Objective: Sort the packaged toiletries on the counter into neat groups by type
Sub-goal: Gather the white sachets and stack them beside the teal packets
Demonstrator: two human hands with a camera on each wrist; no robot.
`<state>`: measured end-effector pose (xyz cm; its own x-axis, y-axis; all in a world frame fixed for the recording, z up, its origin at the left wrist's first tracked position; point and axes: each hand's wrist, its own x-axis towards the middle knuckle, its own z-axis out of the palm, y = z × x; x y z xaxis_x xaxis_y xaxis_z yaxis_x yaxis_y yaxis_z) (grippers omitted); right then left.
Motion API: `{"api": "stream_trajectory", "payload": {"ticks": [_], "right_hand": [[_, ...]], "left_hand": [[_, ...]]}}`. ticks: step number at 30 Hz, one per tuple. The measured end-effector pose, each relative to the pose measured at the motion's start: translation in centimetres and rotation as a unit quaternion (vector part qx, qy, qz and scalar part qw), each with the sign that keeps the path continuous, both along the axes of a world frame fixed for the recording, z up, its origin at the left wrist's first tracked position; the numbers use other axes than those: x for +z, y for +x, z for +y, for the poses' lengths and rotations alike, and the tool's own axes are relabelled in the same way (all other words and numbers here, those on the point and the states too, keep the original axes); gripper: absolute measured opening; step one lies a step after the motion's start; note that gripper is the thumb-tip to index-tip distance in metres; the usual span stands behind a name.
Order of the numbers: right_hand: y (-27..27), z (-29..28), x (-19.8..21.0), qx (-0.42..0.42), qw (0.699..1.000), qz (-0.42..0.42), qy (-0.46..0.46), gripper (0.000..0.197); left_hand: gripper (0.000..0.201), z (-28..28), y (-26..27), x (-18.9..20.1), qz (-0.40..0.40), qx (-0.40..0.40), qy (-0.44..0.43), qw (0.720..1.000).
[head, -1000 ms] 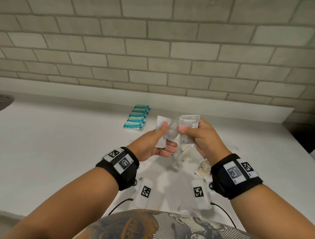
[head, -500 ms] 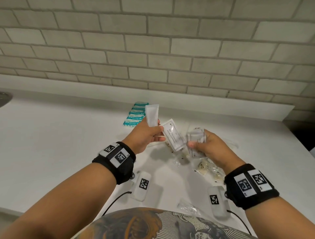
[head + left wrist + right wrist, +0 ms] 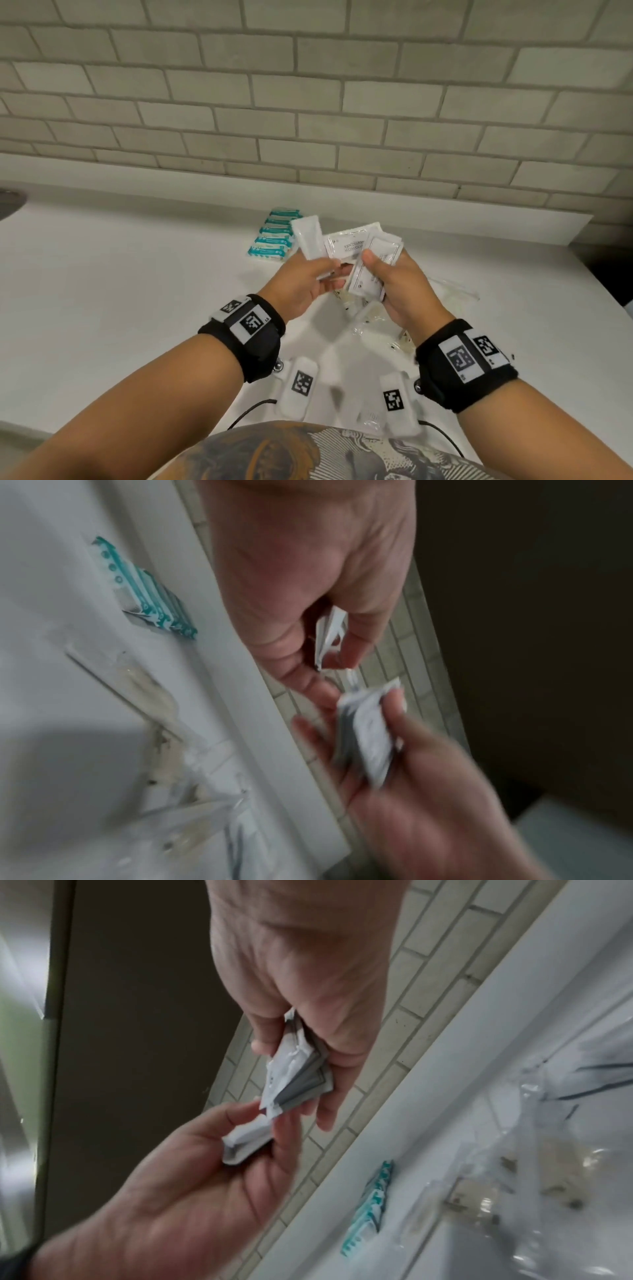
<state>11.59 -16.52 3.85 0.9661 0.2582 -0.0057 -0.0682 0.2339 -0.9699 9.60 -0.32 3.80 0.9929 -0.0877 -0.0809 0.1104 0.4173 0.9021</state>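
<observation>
Both hands are raised above the white counter, close together. My left hand pinches white sachets, one plain and one printed. The same left hand shows a white packet edge between thumb and fingers. My right hand grips a small stack of white printed sachets; in the right wrist view these sachets fan out from that hand. A neat row of teal-and-white packets lies on the counter behind the left hand.
Clear plastic-wrapped items lie scattered on the counter under and right of the hands, with another clear packet near my body. A brick wall backs the counter. The counter's right edge drops to a dark gap.
My right hand rose from the loose pile and came back up beside the left hand with its sachets. The left hand stayed raised, still pinching its sachets.
</observation>
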Motion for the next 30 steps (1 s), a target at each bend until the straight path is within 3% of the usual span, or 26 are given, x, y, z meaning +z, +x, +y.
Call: {"api": "stream_trajectory", "payload": {"ticks": [4, 8, 9, 12, 13, 16, 18, 24, 27, 30], "right_hand": [[0.7, 0.6, 1.0, -0.031, 0.999, 0.004, 0.014, 0.045], [1.0, 0.0, 1.0, -0.08, 0.996, -0.017, -0.026, 0.035], [1.2, -0.4, 0.8, -0.093, 0.995, -0.014, -0.026, 0.037], [1.8, -2.0, 0.3, -0.113, 0.993, 0.011, -0.023, 0.054], [2.0, -2.4, 0.1, -0.11, 0.993, 0.017, -0.032, 0.057], [2.2, -3.2, -0.4, -0.096, 0.993, 0.022, -0.063, 0.05], [2.2, -3.4, -0.4, -0.096, 0.992, 0.023, -0.073, 0.046], [2.0, -3.6, 0.3, -0.076, 0.992, -0.004, -0.1, 0.035], [1.8, -3.0, 1.2, -0.067, 0.989, -0.023, -0.131, 0.038], [1.2, -1.4, 2.1, -0.037, 0.989, -0.026, -0.139, 0.028]], "left_hand": [[0.041, -0.9, -0.5, -1.1, 0.0, -0.07, 0.114, 0.991], [0.017, -0.4, -0.4, -0.8, 0.038, -0.069, 0.195, 0.978], [0.02, -0.1, -0.4, -0.7, 0.049, -0.063, 0.207, 0.975], [0.058, 1.2, -0.2, -0.5, 0.073, -0.04, 0.205, 0.975], [0.055, 1.6, -0.2, -0.4, 0.069, -0.037, 0.211, 0.974], [0.012, 2.1, -0.3, -0.3, 0.014, -0.043, 0.3, 0.953], [0.011, 2.3, -0.1, -0.6, 0.006, -0.038, 0.338, 0.94], [0.024, 2.5, 0.0, -0.9, 0.01, -0.016, 0.341, 0.94], [0.02, 2.0, 0.0, -0.4, 0.008, 0.001, 0.304, 0.953], [0.015, 1.0, -0.2, 0.3, 0.001, -0.004, 0.293, 0.956]]}}
